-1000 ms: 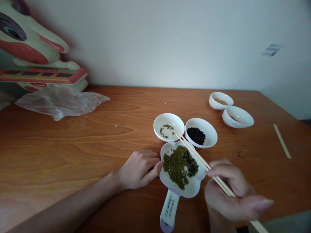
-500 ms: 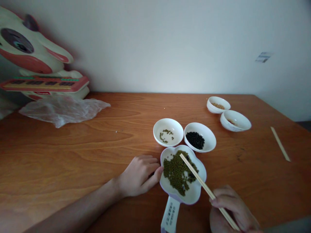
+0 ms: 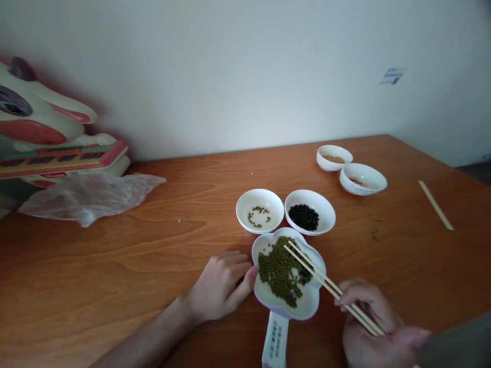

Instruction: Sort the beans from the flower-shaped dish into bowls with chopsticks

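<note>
A flower-shaped white dish (image 3: 309,301) with a long labelled handle sits in front of me, spread with mung beans (image 3: 282,268) and a few dark beans at the right. My left hand (image 3: 226,283) rests on the table at the dish's left side, thumb and curled fingers holding its rim. Wooden chopsticks (image 3: 333,291) are gripped in my right hand (image 3: 374,322); their tips, slightly apart, are over the mung beans. Just behind the dish stand a white bowl (image 3: 245,207) with a few mung beans and a bowl (image 3: 326,214) of black beans.
Two more white bowls stand at the back right, one (image 3: 326,164) with tan grains, the other (image 3: 368,181) with reddish bits. A single stick (image 3: 436,205) lies at the right. At the left are a crumpled plastic bag (image 3: 95,197) and a cow-shaped toy keyboard (image 3: 65,158).
The chopstick tips have spread from nearly together to slightly apart, still over the mung beans. My view has tilted and shifted a little to the right. The left hand stays at the rim.
</note>
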A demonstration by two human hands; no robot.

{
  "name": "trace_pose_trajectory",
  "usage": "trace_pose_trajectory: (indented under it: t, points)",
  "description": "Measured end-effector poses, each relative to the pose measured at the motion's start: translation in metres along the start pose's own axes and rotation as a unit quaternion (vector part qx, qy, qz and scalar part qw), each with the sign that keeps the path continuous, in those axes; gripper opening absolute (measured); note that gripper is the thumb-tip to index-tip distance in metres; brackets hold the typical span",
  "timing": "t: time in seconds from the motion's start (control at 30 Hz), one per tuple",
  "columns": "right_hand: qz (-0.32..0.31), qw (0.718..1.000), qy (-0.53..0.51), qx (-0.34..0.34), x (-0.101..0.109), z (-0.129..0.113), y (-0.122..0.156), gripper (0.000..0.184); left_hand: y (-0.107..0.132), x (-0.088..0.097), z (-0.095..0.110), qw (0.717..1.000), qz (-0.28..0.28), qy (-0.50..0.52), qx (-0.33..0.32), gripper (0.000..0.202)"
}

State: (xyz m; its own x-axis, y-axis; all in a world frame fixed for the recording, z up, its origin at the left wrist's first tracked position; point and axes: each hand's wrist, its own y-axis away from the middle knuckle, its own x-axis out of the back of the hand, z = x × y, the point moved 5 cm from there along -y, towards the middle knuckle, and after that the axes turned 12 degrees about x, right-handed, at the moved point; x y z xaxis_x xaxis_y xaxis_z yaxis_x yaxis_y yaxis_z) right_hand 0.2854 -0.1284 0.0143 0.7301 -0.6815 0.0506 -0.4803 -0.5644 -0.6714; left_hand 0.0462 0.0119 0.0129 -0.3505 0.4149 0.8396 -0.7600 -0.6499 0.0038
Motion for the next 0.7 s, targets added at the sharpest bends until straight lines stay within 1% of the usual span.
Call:
trace_pose_trajectory:
  t: [0.17,0.37,0.57,0.7]
  points:
    - [-0.002,1.000,-0.009,-0.008,-0.004,-0.006,0.000,0.087,0.001,0.000,-0.001,1.000,-0.005,0.006,0.001,0.041]
    - [0.040,0.999,-0.002,0.007,0.002,-0.009,0.002,0.083,0.001,0.001,0.000,1.000,-0.004,0.011,-0.002,0.042]
    - [0.039,0.999,-0.015,0.001,-0.002,-0.009,0.002,0.077,0.000,0.001,-0.001,1.000,-0.006,0.010,0.000,0.042]
    - [0.038,0.999,-0.018,0.010,-0.001,-0.013,0.004,0.075,0.001,0.000,-0.002,1.000,-0.004,0.000,0.003,0.042]
